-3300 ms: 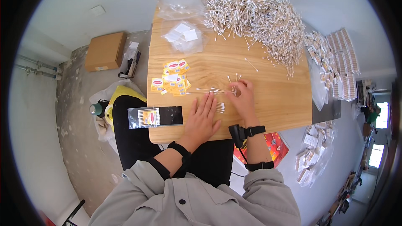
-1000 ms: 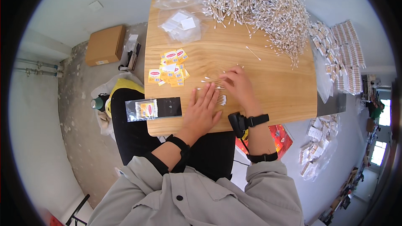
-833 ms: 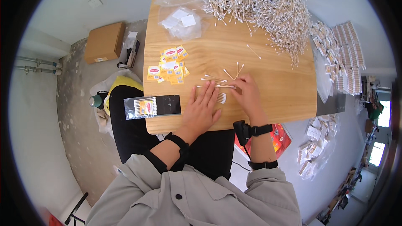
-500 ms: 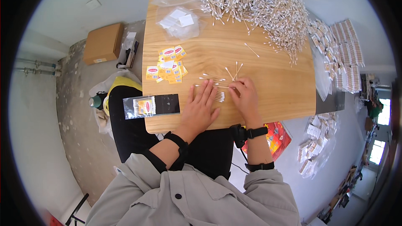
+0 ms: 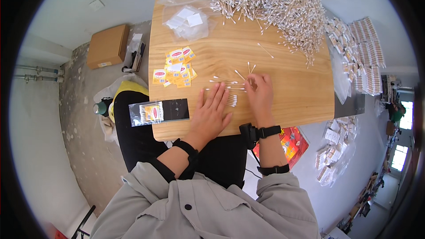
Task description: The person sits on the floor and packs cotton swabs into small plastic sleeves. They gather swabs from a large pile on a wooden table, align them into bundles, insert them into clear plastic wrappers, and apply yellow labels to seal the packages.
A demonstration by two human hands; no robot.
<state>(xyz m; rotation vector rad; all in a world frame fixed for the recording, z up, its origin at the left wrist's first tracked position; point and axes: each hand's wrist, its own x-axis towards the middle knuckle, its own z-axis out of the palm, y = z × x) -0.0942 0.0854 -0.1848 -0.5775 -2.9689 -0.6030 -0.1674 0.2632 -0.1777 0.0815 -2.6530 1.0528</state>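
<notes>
So the cotton swabs [image 5: 226, 80] we're looking at sit on the near part of the table [image 5: 294, 93], just beyond the left hand [image 5: 210, 117] and reaching across toward the right hand [image 5: 260, 93]. Their long axis goes mostly left to right with a slight tilt, and since they have white tips at both ends, there's no real front to them. Just past the right fingertips, a few spread swabs [image 5: 239, 75] lean at odd angles, roughly like an open fan. A neat bunch [image 5: 232, 100] pokes out beside the left fingers, also lying sideways, far ends hidden from us. Our left hand lies flat, palm down, fingers close together and thumb out; the right one is curled narrow, and we can't tell if it's pinching a swab. We'd call the step in hand gathering and lining up, and reckon the next move calls for a light fingertip pinch and square ends. Further out, a loose swab [image 5: 265, 50] slants down to the right below the big pile [image 5: 274, 9], yellow cards [image 5: 179, 79] lie to the left, and a clear packet [image 5: 152, 113] of swabs overhangs the table's left edge.
</notes>
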